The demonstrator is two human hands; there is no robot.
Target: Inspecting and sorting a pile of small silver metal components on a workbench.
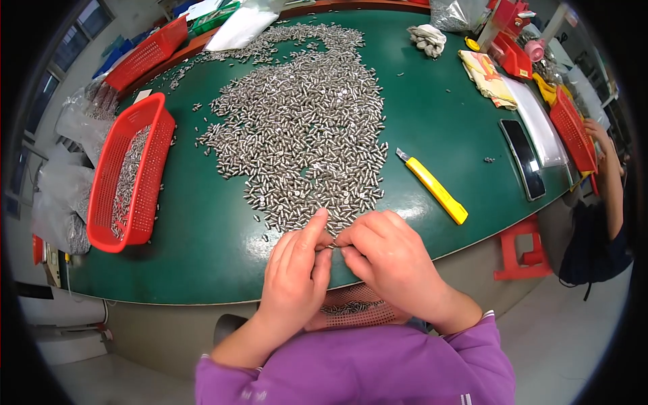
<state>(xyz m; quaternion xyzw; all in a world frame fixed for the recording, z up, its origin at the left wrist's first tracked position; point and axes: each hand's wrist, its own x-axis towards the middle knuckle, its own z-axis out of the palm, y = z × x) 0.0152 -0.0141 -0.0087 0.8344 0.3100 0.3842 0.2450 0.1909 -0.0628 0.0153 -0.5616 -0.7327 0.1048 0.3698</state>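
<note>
A large heap of small grey metal pins (304,128) is spread over a green round table (202,243). My left hand (295,277) and my right hand (388,260) meet at the near edge of the heap, fingertips pinched together on a small metal pin (332,246). Under my wrists, against my purple sleeves, a red perforated basket (354,309) holds some of the same pins.
A long red basket (128,175) with pins sits at the table's left. A yellow utility knife (433,187), a black phone (523,159), cloths, gloves and more red baskets lie to the right and back. Another person's arm (607,182) is at the right edge, by a red stool (523,250).
</note>
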